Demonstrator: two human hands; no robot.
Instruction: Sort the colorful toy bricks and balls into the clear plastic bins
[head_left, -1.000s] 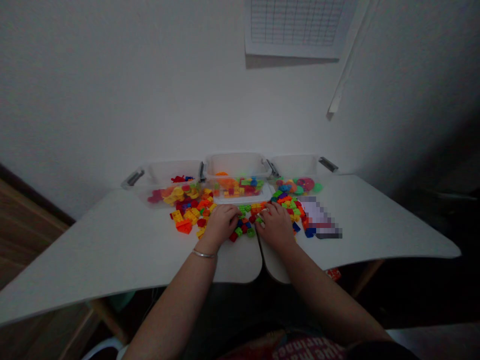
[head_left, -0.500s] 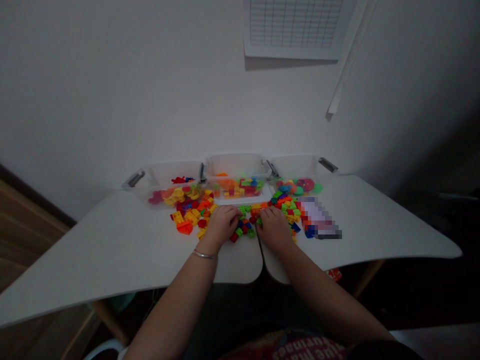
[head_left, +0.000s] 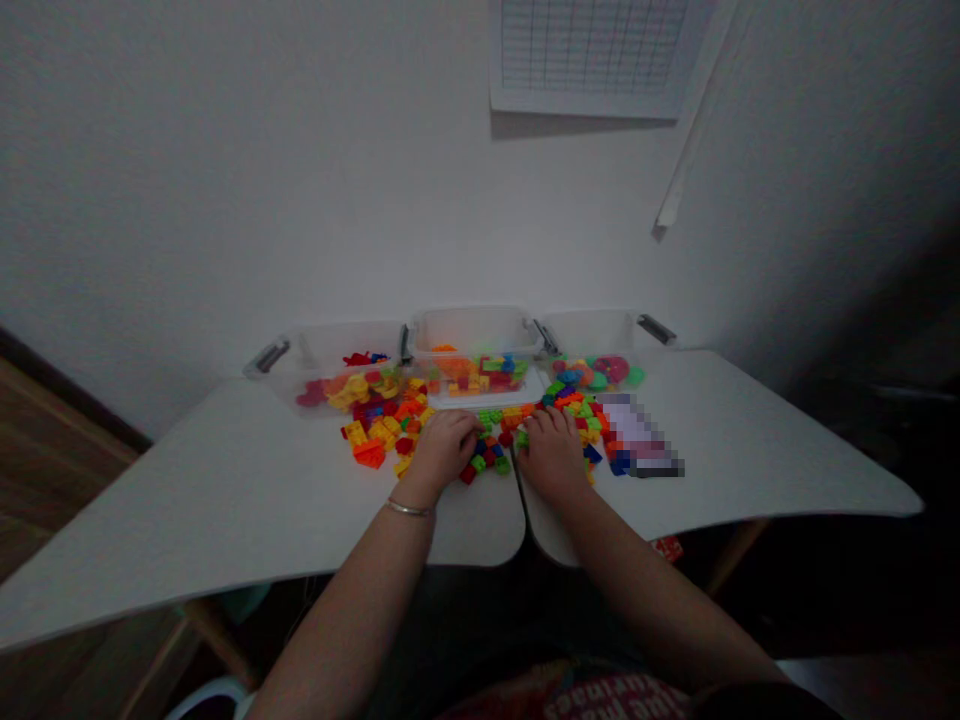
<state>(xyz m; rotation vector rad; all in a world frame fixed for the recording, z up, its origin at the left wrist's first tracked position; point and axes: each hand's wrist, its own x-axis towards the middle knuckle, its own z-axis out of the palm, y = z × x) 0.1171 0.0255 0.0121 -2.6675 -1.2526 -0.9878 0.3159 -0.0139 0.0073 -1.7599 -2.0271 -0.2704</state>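
Loose toy building bricks [head_left: 490, 455] in red, blue, green, yellow and orange lie spread over the table around both hands. My left hand [head_left: 446, 447], a bracelet at its wrist, rests among them with its fingers curled down; whatever is in them is hidden. Across a small gap, my right hand [head_left: 553, 452] is bent over the right side of the pile. A green brick [head_left: 523, 438] shows at its thumb side, apparently between thumb and fingers. A row of green and orange bricks [head_left: 517, 412] lies just beyond the hands.
Three clear plastic bins stand against the wall: a left bin [head_left: 345, 345] with yellow and red pieces, a middle bin [head_left: 476, 330] with bricks, and a right bin [head_left: 592, 335] with round pieces. A blurred-out flat device [head_left: 641, 435] lies right. A seam splits the white table [head_left: 247, 500].
My right hand has shifted slightly right and its fingers are a little more spread; the green brick at its thumb has shifted with it. My left hand is nearly still.
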